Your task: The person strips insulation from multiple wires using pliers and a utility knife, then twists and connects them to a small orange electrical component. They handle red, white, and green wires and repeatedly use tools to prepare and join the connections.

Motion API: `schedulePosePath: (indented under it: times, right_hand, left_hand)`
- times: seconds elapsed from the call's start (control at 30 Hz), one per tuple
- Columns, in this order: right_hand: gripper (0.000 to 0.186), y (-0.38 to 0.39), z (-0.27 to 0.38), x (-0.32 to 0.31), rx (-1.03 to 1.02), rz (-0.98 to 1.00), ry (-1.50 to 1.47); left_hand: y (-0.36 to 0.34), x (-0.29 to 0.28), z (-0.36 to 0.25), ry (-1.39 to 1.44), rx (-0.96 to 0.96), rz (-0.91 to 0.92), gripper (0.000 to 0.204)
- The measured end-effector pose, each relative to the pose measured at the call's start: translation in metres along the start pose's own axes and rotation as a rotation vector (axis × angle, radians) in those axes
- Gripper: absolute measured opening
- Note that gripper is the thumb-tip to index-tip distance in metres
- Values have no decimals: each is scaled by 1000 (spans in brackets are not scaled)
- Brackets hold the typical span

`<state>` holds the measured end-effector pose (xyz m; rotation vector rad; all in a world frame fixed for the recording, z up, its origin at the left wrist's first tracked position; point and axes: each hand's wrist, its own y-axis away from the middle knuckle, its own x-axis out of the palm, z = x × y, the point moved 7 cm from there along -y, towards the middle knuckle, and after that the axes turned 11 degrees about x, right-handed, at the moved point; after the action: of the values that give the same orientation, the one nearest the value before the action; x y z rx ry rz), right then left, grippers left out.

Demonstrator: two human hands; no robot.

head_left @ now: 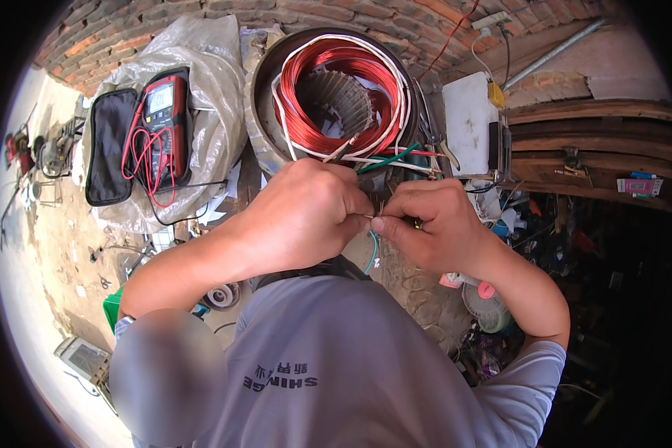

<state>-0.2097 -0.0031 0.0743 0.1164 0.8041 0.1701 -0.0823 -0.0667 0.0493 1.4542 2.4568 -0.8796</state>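
Observation:
My left hand (312, 213) and my right hand (430, 224) meet just in front of a motor stator, thumbs and fingertips pinched together. Between them they grip thin wire ends, with fine strands (381, 207) poking up. A teal wire (373, 252) hangs below the fingertips. Beyond the hands is the stator's round metal housing (262, 101), holding thick coils of red enamelled wire (300, 75). White sleeving (349, 37) runs along the coils. Green, red and white leads, with a green lead (388, 160) on top, come out toward my hands. The exact joint is hidden by my fingers.
At left, a red and black multimeter (166, 123) with red leads lies in an open black case (112, 145) on a plastic sheet (216, 97). Pliers (449, 154) and a white box (467, 123) stand right of the stator. A brick wall (396, 19) closes the back; clutter covers the right-hand floor.

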Motion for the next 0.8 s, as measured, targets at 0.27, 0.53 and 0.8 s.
schedulePosePath:
  times: [0.27, 0.53, 0.8]
  right_hand:
    - [24, 11, -40, 13, 523, 118, -637]
    - [30, 25, 27, -7, -647, -298, 602]
    - [22, 14, 0, -1, -267, -160, 94]
  left_hand:
    - [2, -3, 3, 67, -27, -17, 13]
    - [-2, -9, 4, 121, -103, 43, 13]
    - [1, -8, -5, 25, -36, -40, 14]
